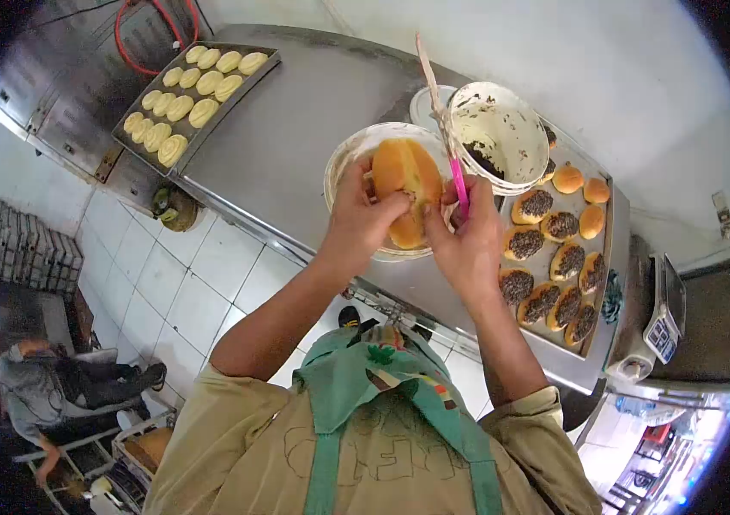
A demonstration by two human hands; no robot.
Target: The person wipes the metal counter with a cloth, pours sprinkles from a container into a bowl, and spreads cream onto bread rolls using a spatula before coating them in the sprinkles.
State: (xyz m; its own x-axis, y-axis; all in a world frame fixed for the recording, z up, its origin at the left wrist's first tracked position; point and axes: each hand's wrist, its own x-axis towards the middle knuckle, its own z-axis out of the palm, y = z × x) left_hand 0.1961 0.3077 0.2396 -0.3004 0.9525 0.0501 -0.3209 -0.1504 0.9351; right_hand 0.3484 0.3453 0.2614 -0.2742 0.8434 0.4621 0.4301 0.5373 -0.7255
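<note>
A golden bread bun [406,167], split down its length, is held over a white bowl [341,153] with a cream-smeared rim. My left hand [363,209] is closed around the bun's left side, thumb pressing at the split. On the other side, my right hand [468,236] grips the bun's edge with thumb and fingers. That hand also holds a spreading knife [459,184] by its pink handle, its long coated blade pointing up and away. Just beyond my right hand stands a white tub [515,116] with dark filling inside.
To the right lies a tray [598,313] of buns, several topped with dark sprinkles. A tray [202,142] of pale dough swirls sits at the far left of the metal table [296,112]. A scale [667,309] stands at right; a person [39,386] sits at lower left.
</note>
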